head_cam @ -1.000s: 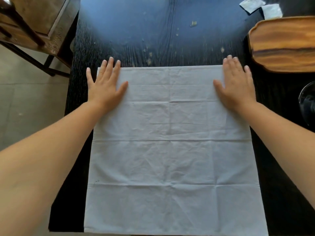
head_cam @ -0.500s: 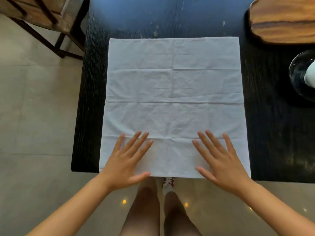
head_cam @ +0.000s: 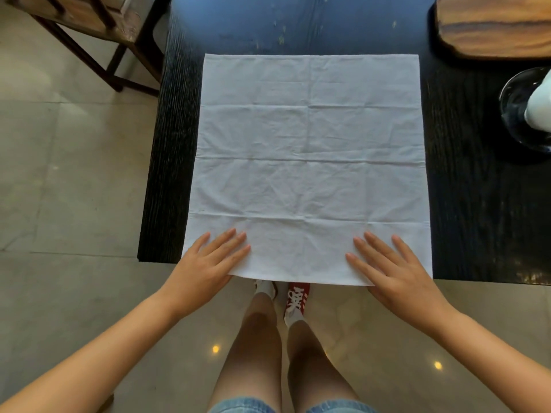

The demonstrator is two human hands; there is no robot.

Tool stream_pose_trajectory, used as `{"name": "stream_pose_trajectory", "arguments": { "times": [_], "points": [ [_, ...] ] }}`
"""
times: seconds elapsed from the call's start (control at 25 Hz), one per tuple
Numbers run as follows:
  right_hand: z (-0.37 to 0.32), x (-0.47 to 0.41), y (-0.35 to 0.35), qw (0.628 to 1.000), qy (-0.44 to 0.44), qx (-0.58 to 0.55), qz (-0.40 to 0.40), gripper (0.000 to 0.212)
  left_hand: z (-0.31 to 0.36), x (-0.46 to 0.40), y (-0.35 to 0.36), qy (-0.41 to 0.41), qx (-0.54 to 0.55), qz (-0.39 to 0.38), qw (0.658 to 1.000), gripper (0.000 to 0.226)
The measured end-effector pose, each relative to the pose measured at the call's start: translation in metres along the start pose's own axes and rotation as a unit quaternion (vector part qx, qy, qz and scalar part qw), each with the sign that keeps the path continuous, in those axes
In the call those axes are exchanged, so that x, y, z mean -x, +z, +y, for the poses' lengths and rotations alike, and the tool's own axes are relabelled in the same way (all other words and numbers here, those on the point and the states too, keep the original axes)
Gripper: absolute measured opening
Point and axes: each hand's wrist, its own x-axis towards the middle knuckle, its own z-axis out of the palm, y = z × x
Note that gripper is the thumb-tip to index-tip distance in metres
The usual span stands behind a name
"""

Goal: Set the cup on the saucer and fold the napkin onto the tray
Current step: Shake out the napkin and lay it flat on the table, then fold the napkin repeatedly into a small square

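Observation:
A white cloth napkin (head_cam: 310,162) lies spread flat on the black table (head_cam: 471,204), its near edge hanging a little over the table's front edge. My left hand (head_cam: 205,266) rests flat on the napkin's near left corner, fingers straight. My right hand (head_cam: 393,266) lies flat near the near right corner, fingers straight. At the right edge a pale cup (head_cam: 541,105) stands on a dark glass saucer (head_cam: 515,114), both partly cut off. The wooden tray (head_cam: 492,25) sits at the far right.
A wooden chair (head_cam: 89,28) stands on the tiled floor left of the table. My legs and red shoes show below the table's front edge.
My hands slid from the napkin's far corners back to its near edge, then spread slightly outward toward the near corners. The view tilted down, bringing the cup and saucer into sight.

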Motion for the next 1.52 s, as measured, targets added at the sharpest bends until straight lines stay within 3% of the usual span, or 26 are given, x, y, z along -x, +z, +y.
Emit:
{"name": "stream_pose_trajectory", "arguments": {
  "times": [0.32, 0.4, 0.52, 0.56, 0.64, 0.76, 0.88, 1.04, 1.12, 1.32, 1.52],
  "points": [
    [-0.001, -0.002, -0.020, 0.997, 0.012, -0.048, -0.062, 0.068, -0.011, -0.001, -0.023, -0.006, 0.121, -0.077, 0.990, 0.045],
    [-0.004, -0.005, -0.037, 0.983, 0.051, -0.140, -0.105, 0.053, -0.012, -0.001, -0.038, -0.044, 0.216, -0.146, 0.964, 0.041],
    [0.000, -0.015, -0.079, 0.924, 0.113, -0.284, -0.232, 0.035, -0.020, -0.008, -0.072, -0.094, 0.305, -0.286, 0.903, 0.033],
    [0.005, -0.022, -0.093, 0.915, 0.127, -0.300, -0.239, 0.030, -0.025, -0.014, -0.086, -0.097, 0.323, -0.302, 0.892, 0.029],
    [0.020, -0.043, -0.118, 0.921, 0.158, -0.287, -0.211, 0.027, -0.040, -0.035, -0.112, -0.110, 0.335, -0.266, 0.897, 0.018],
    [0.051, -0.086, -0.145, 0.948, 0.181, -0.221, -0.142, 0.027, -0.069, -0.080, -0.141, -0.145, 0.303, -0.110, 0.936, 0.013],
    [0.087, -0.132, -0.161, 0.964, 0.182, -0.182, -0.070, 0.007, -0.095, -0.130, -0.161, -0.150, 0.240, 0.015, 0.959, 0.015],
    [0.135, -0.190, -0.148, 0.970, 0.197, -0.142, 0.029, 0.007, -0.129, -0.194, -0.154, -0.144, 0.176, 0.123, 0.966, 0.016],
    [0.153, -0.212, -0.132, 0.973, 0.195, -0.116, 0.049, 0.007, -0.143, -0.218, -0.141, -0.145, 0.161, 0.138, 0.966, 0.014],
    [0.176, -0.234, -0.105, 0.964, 0.233, -0.116, 0.053, 0.005, -0.162, -0.251, -0.110, -0.171, 0.145, 0.091, 0.970, 0.016],
    [0.182, -0.245, -0.103, 0.956, 0.253, -0.107, 0.104, 0.009, -0.171, -0.258, -0.105, -0.145, 0.124, 0.149, 0.970, 0.012]
  ]
}}
